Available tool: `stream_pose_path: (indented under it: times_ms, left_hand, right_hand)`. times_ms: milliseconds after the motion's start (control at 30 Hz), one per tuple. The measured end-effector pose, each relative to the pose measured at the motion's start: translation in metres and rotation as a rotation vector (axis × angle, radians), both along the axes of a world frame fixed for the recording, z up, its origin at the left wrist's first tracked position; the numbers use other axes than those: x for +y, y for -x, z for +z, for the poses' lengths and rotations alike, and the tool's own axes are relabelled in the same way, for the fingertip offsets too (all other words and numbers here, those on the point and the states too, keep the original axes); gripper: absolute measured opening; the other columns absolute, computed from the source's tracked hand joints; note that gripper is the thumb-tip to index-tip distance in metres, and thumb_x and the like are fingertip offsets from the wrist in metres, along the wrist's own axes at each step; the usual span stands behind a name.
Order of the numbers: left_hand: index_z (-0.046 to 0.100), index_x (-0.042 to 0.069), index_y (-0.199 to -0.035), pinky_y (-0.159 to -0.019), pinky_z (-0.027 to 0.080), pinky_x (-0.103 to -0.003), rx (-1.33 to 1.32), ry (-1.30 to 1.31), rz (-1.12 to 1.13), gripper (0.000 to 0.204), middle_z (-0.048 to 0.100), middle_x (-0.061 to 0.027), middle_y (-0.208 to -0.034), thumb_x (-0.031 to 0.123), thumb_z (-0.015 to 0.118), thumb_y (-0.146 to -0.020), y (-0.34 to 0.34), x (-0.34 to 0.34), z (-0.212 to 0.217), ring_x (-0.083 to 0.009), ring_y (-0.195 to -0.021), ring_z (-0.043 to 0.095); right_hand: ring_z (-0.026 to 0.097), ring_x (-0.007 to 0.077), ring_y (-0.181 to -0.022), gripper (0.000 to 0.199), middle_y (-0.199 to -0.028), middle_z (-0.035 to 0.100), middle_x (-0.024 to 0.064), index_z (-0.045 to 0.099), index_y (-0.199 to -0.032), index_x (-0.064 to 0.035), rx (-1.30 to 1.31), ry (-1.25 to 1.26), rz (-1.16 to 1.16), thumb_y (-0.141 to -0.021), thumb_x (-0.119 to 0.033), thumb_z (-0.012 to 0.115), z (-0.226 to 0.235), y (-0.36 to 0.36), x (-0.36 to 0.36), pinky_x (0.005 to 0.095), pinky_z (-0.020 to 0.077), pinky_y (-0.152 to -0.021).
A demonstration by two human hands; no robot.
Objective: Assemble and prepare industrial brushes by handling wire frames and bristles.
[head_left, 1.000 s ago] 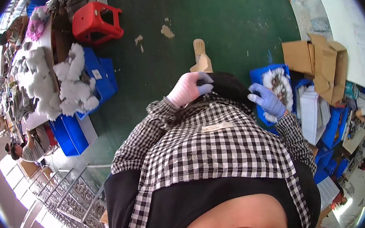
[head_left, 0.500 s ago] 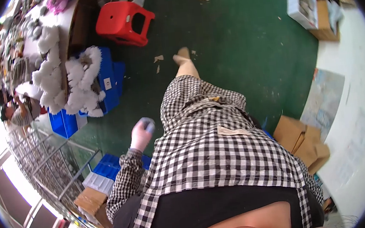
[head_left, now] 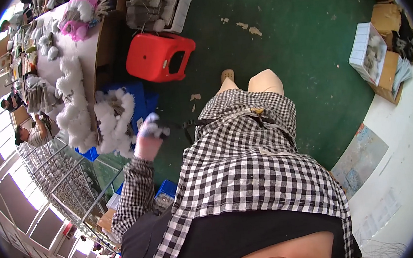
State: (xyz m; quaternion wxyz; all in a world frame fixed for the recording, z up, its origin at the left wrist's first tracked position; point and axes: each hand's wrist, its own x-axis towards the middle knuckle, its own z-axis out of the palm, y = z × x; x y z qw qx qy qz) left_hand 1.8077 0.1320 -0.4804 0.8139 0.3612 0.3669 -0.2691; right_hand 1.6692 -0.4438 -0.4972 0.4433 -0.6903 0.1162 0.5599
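My left hand (head_left: pixel 149 138) is off to the left of my body, beside the checked apron (head_left: pixel 240 170). It looks pale pink with bluish-grey fingertips, perhaps a glove or finger covers. Its fingers are loosely bent and apart, and I make out nothing held in them. Closest to it in the picture are a bundle of fluffy white pieces (head_left: pixel 111 116) and a blue bin (head_left: pixel 139 103); the hand seems apart from both. My right hand does not show, hidden beyond my body.
A red plastic stool (head_left: pixel 152 57) stands on the green floor (head_left: pixel 301 30). Left of it runs a long worktable (head_left: pixel 77 47) bearing white fluffy pieces. Metal racks (head_left: pixel 64 175) stand lower left, with people farther off. Cardboard boxes (head_left: pixel 387 19) and a white crate (head_left: pixel 358 52) line the right.
My left hand has swung up and forward, its fingers opening out somewhat. The stool, table and crates have shifted down and rightward in view as I move; both legs now show.
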Motion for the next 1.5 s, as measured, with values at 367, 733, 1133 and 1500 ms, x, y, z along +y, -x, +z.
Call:
stream_pose_path:
  times_ms: [367,733,1133,1500]
  left_hand:
    - [0.058,0.007,-0.090,-0.052,0.034,-0.022,-0.043,-0.415,0.288,0.006,0.046,0.0032,-0.066,0.006,0.059,-0.084,-0.037,-0.013,0.005,-0.0067,-0.055,0.042]
    - [0.056,0.005,-0.090,-0.055,0.039,-0.025,-0.247,-0.413,0.616,0.006,0.048,-0.0012,-0.066,0.008,0.053,-0.086,-0.089,-0.032,0.004,-0.0103,-0.054,0.041]
    - [0.059,0.008,-0.092,-0.049,0.037,-0.022,-0.311,-0.332,0.306,0.007,0.056,0.0005,-0.068,0.006,0.058,-0.085,-0.181,-0.060,-0.005,-0.0078,-0.051,0.046]
    - [0.056,0.009,-0.092,-0.057,0.041,-0.022,-0.220,-0.415,0.280,0.012,0.047,0.0031,-0.071,0.008,0.061,-0.081,-0.150,-0.077,0.009,-0.0079,-0.060,0.048]
  right_hand:
    - [0.061,0.0273,-0.108,0.037,-0.116,0.067,0.0149,0.062,-0.122,-0.0036,-0.030,0.137,0.724,-0.089,-0.020,0.065,-0.073,-0.161,-0.024,0.0431,0.0495,-0.092]
    - [0.060,0.0305,-0.111,0.033,-0.119,0.066,0.0147,0.061,-0.121,-0.0057,-0.126,0.321,1.181,-0.091,-0.019,0.062,-0.135,-0.262,-0.046,0.0458,0.0483,-0.094]
    - [0.058,0.0235,-0.120,0.066,-0.125,0.064,0.0144,0.045,-0.144,-0.0005,0.047,-0.780,0.439,-0.095,-0.039,0.067,-0.028,-0.330,0.318,0.0335,0.0442,-0.104]
    - [0.070,0.0240,-0.096,0.050,-0.103,0.072,0.0139,0.063,-0.123,-0.0035,-0.504,-0.552,0.552,-0.091,-0.041,0.068,0.000,-0.376,0.251,0.0347,0.0535,-0.088]
